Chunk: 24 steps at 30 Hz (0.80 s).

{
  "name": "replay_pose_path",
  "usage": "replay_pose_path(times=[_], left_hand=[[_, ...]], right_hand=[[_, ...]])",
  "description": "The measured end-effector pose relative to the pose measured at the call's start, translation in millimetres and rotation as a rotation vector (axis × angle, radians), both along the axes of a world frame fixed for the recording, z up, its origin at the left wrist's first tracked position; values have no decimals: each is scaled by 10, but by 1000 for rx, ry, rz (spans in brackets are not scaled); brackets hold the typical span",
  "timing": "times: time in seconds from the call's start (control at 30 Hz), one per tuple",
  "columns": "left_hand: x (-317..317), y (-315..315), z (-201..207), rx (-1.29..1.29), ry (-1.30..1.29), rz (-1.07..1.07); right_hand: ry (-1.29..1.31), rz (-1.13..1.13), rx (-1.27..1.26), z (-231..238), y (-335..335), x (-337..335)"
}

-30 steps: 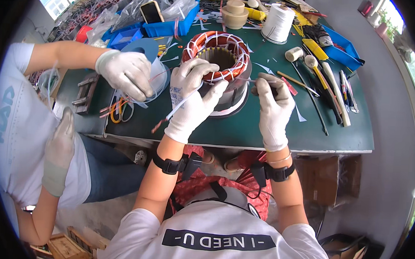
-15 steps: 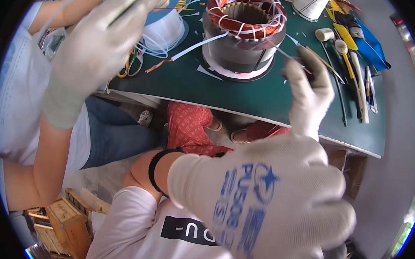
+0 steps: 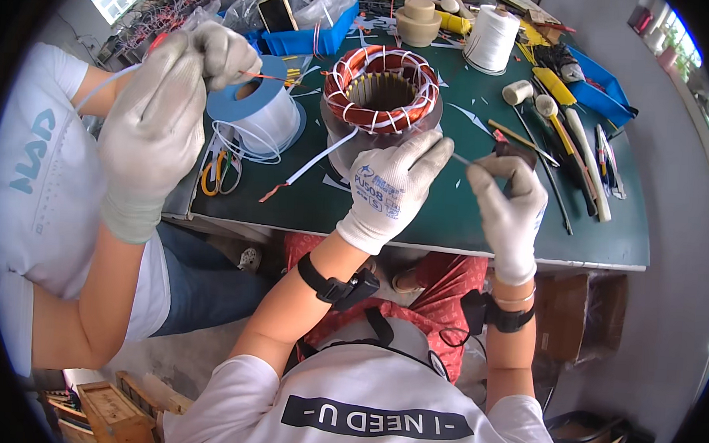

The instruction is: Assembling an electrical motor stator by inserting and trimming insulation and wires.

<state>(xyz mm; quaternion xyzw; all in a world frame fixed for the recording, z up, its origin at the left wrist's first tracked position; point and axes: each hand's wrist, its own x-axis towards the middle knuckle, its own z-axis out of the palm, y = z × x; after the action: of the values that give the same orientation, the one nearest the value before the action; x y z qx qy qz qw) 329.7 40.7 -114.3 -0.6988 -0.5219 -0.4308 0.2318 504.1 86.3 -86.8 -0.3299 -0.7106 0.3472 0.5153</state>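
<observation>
A motor stator with red-brown copper windings tied with white lacing stands upright on the green table. From it a white-sleeved lead runs toward the near left, ending in bare copper strands. My gloved left hand is in front of the stator's near right side, with its fingers drawn together. To its right, my gloved right hand pinches a thin needle-like rod that points at my left fingertips. Whatever lies between the left fingers is too small to make out.
At left a co-worker's gloved hands hold thin wire or tubing. Beside them are a blue-flanged spool and scissors. A white thread cone, a mallet, hand tools and a blue tray occupy the far and right sides.
My left hand has moved from close to the camera, low in view, up to the stator. The right hand stays right of the stator with the thin rod. The view has shifted, showing more table.
</observation>
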Motion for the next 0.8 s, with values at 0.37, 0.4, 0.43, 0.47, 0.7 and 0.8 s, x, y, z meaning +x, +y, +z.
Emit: replay_pose_path(times=[0.37, 0.4, 0.43, 0.47, 0.7, 0.8], left_hand=[[-94, 98, -37, 124, 0, 61], [-87, 76, -35, 171, -26, 48], [-83, 73, -37, 204, -48, 39], [-90, 7, -56, 202, -53, 15], [-405, -665, -531, 107, -150, 105], [-460, -780, -794, -30, -187, 269]], right_hand=[[-122, -98, 392, 39, -145, -131], [-103, -94, 373, 26, -153, -108], [-122, -102, 333, 1, -151, -85], [-33, -69, 260, -25, -154, -26], [367, -172, -369, -475, 196, 364], [80, -64, -415, -813, 314, 247]])
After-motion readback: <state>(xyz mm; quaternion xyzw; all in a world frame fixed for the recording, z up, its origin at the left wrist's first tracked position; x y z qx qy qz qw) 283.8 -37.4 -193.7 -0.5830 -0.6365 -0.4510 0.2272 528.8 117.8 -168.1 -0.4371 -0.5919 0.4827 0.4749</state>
